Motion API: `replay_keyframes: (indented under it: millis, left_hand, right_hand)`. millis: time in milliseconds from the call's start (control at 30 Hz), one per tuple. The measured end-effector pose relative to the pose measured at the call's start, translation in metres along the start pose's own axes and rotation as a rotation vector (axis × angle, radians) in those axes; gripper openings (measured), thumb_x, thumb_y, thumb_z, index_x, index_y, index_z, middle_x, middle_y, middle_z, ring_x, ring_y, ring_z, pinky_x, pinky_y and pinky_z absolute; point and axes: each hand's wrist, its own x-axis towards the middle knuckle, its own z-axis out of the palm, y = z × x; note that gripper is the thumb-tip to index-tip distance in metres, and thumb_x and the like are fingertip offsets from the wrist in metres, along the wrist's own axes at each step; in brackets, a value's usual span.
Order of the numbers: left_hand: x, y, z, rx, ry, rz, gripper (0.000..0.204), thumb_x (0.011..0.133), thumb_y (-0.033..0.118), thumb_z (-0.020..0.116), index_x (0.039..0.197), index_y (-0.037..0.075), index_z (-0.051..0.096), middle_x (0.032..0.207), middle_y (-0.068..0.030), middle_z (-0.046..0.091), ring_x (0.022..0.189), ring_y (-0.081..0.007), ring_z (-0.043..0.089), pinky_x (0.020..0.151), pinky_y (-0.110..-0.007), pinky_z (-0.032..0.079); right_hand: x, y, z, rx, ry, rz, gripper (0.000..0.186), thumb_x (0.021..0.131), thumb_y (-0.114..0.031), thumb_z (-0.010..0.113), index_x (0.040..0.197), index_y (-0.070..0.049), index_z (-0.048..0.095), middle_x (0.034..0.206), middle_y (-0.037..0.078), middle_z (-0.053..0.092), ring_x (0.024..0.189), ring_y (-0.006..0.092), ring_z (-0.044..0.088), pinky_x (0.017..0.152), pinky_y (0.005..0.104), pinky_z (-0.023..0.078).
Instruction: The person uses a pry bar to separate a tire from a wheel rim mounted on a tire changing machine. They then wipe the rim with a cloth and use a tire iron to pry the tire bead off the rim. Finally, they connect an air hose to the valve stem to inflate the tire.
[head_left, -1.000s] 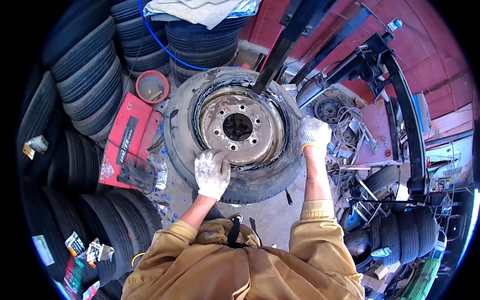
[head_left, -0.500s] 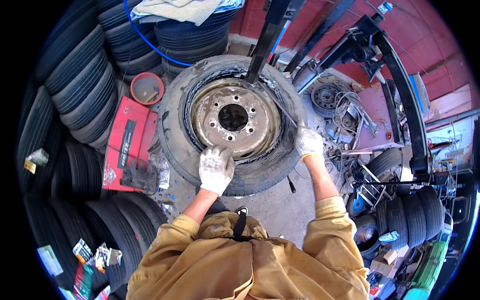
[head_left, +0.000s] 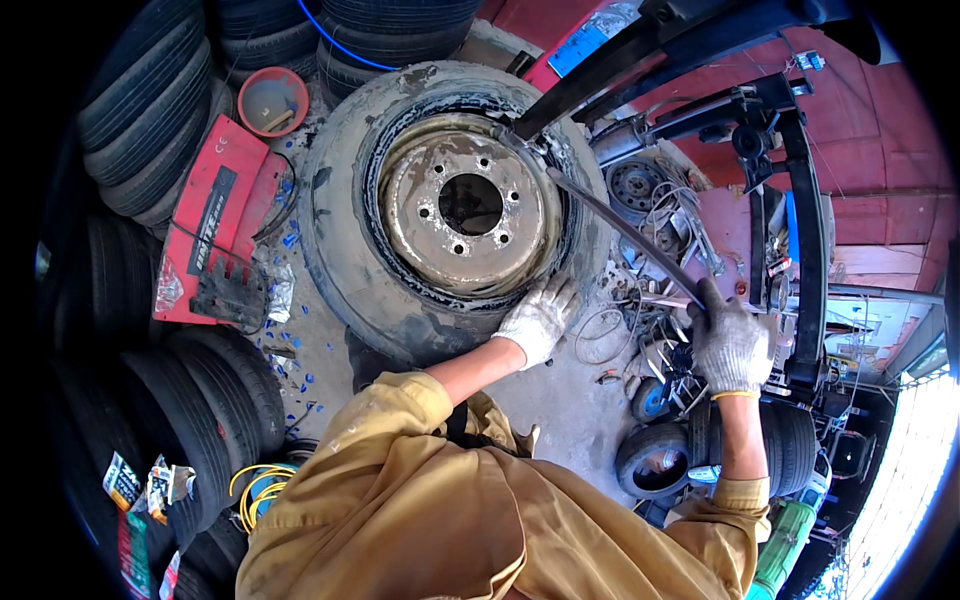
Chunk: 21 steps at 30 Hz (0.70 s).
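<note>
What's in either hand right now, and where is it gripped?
The right hand grips the bar by its near end; the left hand holds nothing, lying flat on the tyre.

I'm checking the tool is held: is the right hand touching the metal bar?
Touching: the head view shows the grip of the right hand curled around the near end of the metal bar.

The head-worn fisheye camera looks steeply down, from above and behind the left hand and right hand, near enough to include the truck tyre ahead of the left.
</note>
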Motion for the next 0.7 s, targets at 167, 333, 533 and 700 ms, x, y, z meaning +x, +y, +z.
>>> replay_keyframes:
  millis: [167, 333, 533, 700]
  left_hand:
    - [0.004, 0.003, -0.006, -0.007, 0.022, 0.027, 0.074, 0.090, 0.043, 0.065, 0.150, 0.006, 0.042, 0.159, -0.0174, 0.033, 0.150, -0.0352, 0.025, 0.122, -0.050, 0.020]
    - [-0.001, -0.002, -0.002, -0.027, 0.047, -0.006, 0.074, 0.089, 0.043, 0.065, 0.149, 0.005, 0.043, 0.158, -0.0173, 0.034, 0.149, -0.0350, 0.027, 0.122, -0.049, 0.022]
    - [0.004, 0.005, -0.008, -0.051, -0.009, 0.033, 0.073, 0.089, 0.039, 0.066, 0.149, 0.005, 0.043, 0.158, -0.0148, 0.036, 0.150, -0.0332, 0.027, 0.122, -0.050, 0.022]
    - [0.003, -0.005, -0.005, -0.123, 0.055, 0.008, 0.073, 0.087, 0.036, 0.069, 0.148, 0.005, 0.044, 0.156, -0.0149, 0.038, 0.148, -0.0331, 0.028, 0.122, -0.051, 0.022]
  right_hand:
    - [0.024, -0.015, -0.047, -0.334, 0.134, -0.168, 0.036, 0.086, -0.014, 0.063, 0.122, -0.014, 0.060, 0.096, 0.011, 0.069, 0.088, 0.0285, 0.071, 0.073, 0.0446, 0.056]
    - [0.045, -0.054, -0.093, -0.481, 0.185, -0.260, 0.018, 0.090, -0.014, 0.062, 0.106, -0.007, 0.064, 0.095, 0.010, 0.070, 0.090, 0.0253, 0.072, 0.075, 0.0426, 0.056]
    - [0.070, -0.155, -0.097, -0.752, 0.178, -0.558, 0.008, 0.074, -0.014, 0.073, 0.081, -0.011, 0.076, 0.072, 0.004, 0.065, 0.059, 0.0225, 0.061, 0.054, 0.0437, 0.051]
    - [0.121, -0.176, -0.082, -0.803, 0.232, -0.658, 0.011, 0.077, -0.014, 0.070, 0.086, -0.011, 0.076, 0.074, 0.007, 0.068, 0.067, 0.0253, 0.067, 0.060, 0.0464, 0.053]
